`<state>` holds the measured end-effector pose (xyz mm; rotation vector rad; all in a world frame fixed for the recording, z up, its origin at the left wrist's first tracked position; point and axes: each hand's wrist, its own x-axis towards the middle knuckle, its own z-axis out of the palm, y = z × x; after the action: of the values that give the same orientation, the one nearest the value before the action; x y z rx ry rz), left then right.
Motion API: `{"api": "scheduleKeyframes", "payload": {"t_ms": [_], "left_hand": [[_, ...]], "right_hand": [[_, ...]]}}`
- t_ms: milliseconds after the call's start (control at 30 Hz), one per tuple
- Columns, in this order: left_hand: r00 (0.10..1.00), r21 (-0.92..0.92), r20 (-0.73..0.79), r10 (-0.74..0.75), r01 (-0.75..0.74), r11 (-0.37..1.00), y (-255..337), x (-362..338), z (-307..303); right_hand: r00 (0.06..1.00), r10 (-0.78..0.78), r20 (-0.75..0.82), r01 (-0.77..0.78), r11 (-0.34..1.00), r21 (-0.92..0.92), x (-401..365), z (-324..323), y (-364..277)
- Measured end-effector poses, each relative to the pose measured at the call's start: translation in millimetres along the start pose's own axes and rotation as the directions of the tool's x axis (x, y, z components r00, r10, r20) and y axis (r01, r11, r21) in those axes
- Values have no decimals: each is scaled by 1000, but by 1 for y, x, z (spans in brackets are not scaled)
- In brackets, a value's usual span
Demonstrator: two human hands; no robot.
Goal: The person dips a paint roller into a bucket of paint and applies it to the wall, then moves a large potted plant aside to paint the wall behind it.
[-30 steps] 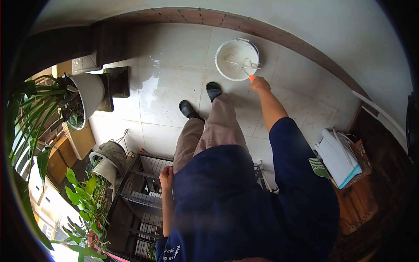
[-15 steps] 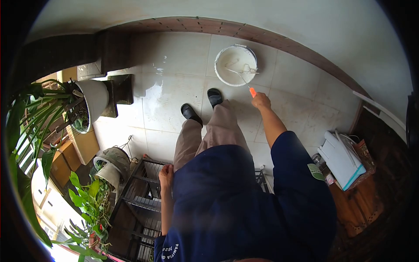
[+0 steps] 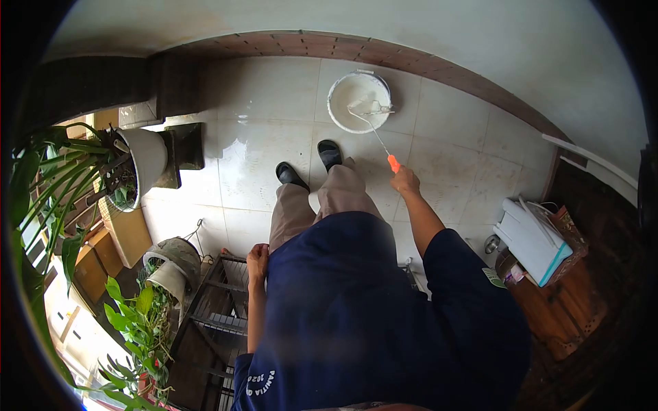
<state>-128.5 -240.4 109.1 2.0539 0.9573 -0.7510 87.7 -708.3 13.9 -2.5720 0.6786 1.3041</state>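
My right hand [image 3: 406, 180] is closed around the orange handle of a paint roller [image 3: 378, 135]. The roller's thin metal frame slants up over the near rim of a white bucket [image 3: 331, 104]. At its far end, the paint-coated head rests at the bucket's right side, over the white paint [image 3: 357, 93] inside. Down at my left thigh hangs my left hand [image 3: 258, 260], its fingers curled beside the hem of the dark blue shirt [image 3: 329, 274]. Nothing shows in it.
White paint spots [image 3: 236, 149] mark the tiled floor left of my sandals [image 3: 329, 153]. A pale wall [image 3: 439, 34] with a brown tile base curves behind the bucket. Potted plants [image 3: 147, 164] and a dark rack [image 3: 212, 308] stand left; a wooden surface [image 3: 541, 312] holds items at right.
My right hand has drawn back from the bucket toward my body, pulling the roller handle with it. The view has shifted slightly. My left hand stays at my thigh.
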Motion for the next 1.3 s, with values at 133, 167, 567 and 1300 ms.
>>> {"api": "scheduleKeyframes", "payload": {"t_ms": [133,167,567,1300], "left_hand": [[1000,27,21,23,-24,999,-14,11,-3],[1000,15,28,15,-15,1000,-18,12,-5],[997,-70,72,12,-6,997,-48,20,-38],[998,-23,57,23,-22,999,-52,48,-24]], "right_hand": [[998,11,-63,-16,996,-83,4,21,6],[994,30,-103,-39,995,-87,6,29,7],[971,97,-217,-128,983,-131,-10,50,-5],[989,77,-123,-95,985,-146,-66,8,7]]}}
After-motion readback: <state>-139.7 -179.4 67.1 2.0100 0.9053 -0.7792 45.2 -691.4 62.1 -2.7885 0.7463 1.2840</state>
